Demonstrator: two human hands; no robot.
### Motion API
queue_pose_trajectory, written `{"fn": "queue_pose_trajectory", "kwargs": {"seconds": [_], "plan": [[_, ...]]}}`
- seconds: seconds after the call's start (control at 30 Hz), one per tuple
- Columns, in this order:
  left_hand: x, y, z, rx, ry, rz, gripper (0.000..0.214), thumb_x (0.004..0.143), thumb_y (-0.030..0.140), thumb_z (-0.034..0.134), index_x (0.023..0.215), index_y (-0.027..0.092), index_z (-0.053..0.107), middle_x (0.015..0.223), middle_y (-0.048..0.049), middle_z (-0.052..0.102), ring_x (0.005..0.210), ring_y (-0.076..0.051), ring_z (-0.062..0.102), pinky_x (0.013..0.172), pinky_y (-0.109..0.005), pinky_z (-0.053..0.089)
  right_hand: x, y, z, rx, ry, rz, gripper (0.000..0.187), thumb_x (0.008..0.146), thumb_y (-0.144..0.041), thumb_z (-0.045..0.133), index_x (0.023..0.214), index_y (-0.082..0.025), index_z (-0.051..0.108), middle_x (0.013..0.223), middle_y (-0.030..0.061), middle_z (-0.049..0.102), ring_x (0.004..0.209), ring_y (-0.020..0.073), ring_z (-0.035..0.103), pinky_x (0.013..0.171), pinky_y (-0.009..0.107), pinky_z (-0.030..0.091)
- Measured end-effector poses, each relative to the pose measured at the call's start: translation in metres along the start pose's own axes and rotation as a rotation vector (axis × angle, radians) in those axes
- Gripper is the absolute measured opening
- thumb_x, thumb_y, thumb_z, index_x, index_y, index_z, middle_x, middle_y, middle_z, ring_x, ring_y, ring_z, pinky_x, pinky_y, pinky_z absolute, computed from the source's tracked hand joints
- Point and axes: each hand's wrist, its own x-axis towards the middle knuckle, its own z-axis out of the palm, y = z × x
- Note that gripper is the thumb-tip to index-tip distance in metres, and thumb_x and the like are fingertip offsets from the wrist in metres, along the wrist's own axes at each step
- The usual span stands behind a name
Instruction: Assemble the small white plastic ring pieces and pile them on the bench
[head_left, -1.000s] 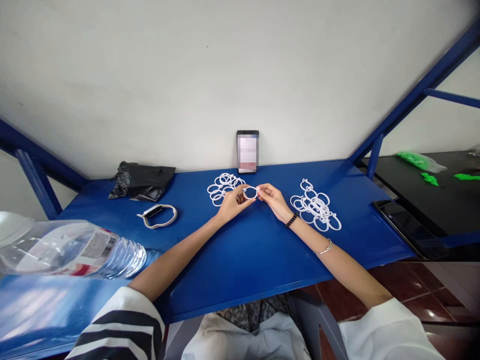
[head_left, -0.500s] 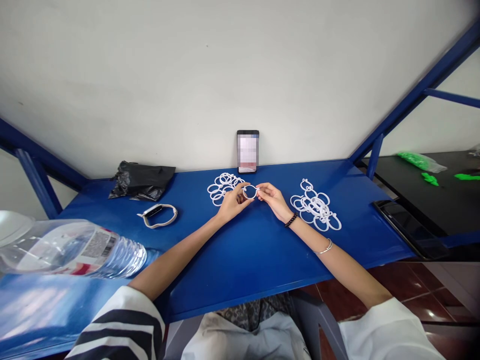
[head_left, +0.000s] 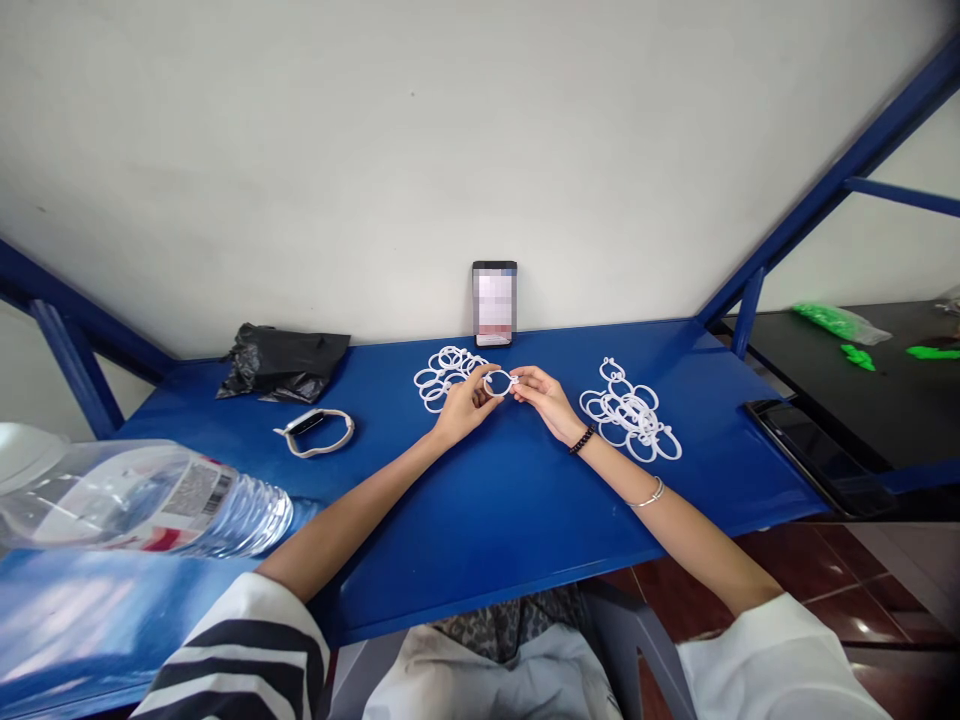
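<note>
Between my two hands is a white ring, held above the blue table. My left hand pinches its left side, with fingers closed. On the ring's right side, at a small knob or clasp, my right hand grips with thumb and fingertips. Just behind my left hand lies a pile of similar white rings. A second heap of white rings rests to the right of my right wrist, some overlapping. The fine detail at my fingertips is too small to make out.
A phone leans upright against the wall. Toward the left are a black plastic bag, a smartwatch and a large clear bottle beside my left arm. Another dark phone-like object sits at the right edge. Blue metal bars frame the table.
</note>
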Motion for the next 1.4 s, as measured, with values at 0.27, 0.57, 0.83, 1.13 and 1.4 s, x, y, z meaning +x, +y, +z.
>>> {"fn": "queue_pose_trajectory", "kwargs": {"seconds": [0.27, 0.57, 0.83, 1.13, 1.4], "plan": [[-0.0003, -0.0023, 0.0003, 0.028, -0.002, 0.030, 0.040, 0.084, 0.033, 0.059, 0.121, 0.020, 0.050, 0.064, 0.0058, 0.055, 0.047, -0.008, 0.047, 0.050, -0.020, 0.040, -0.0005, -0.0024, 0.0010, 0.046, 0.013, 0.040, 0.026, 0.072, -0.038, 0.076, 0.092, -0.022, 0.070, 0.076, -0.0001, 0.067, 0.071, 0.0123, 0.059, 0.072, 0.028, 0.045], [-0.0006, -0.0039, 0.0028, 0.032, 0.005, 0.032, 0.040, 0.087, 0.035, 0.056, 0.122, 0.020, 0.046, 0.068, 0.0053, 0.057, 0.051, -0.009, 0.052, 0.054, -0.021, 0.042, 0.0004, -0.0007, 0.0016, 0.045, 0.051, 0.029, 0.030, 0.068, -0.042, 0.079, 0.087, -0.021, 0.070, 0.074, 0.0002, 0.067, 0.071, 0.0129, 0.059, 0.073, 0.029, 0.046], [0.0008, -0.0010, 0.0009, 0.070, 0.019, -0.008, 0.033, 0.096, 0.044, 0.040, 0.084, 0.018, 0.056, 0.072, -0.0006, 0.062, 0.063, -0.013, 0.057, 0.060, -0.024, 0.042, 0.0006, 0.0001, 0.0014, 0.031, 0.071, 0.006, 0.028, 0.068, -0.039, 0.079, 0.087, -0.022, 0.069, 0.080, 0.0009, 0.069, 0.076, 0.0140, 0.061, 0.077, 0.030, 0.048], [0.0016, 0.0007, 0.0006, 0.088, 0.054, 0.009, 0.031, 0.094, 0.043, 0.043, 0.086, 0.017, 0.058, 0.077, -0.0032, 0.062, 0.068, -0.014, 0.056, 0.059, -0.025, 0.043, 0.0000, 0.0009, 0.0014, 0.005, 0.071, -0.009, 0.029, 0.069, -0.039, 0.079, 0.090, -0.023, 0.070, 0.086, 0.0018, 0.068, 0.077, 0.0149, 0.061, 0.076, 0.030, 0.049], [0.0014, 0.0014, 0.0008, 0.071, 0.071, 0.074, 0.026, 0.090, 0.042, 0.050, 0.091, 0.017, 0.059, 0.090, -0.0055, 0.061, 0.077, -0.015, 0.058, 0.055, -0.022, 0.048, 0.0009, 0.0037, 0.0001, -0.041, 0.068, -0.015, 0.035, 0.070, -0.042, 0.077, 0.099, -0.023, 0.072, 0.096, 0.0045, 0.070, 0.080, 0.0158, 0.061, 0.079, 0.032, 0.048]]}}
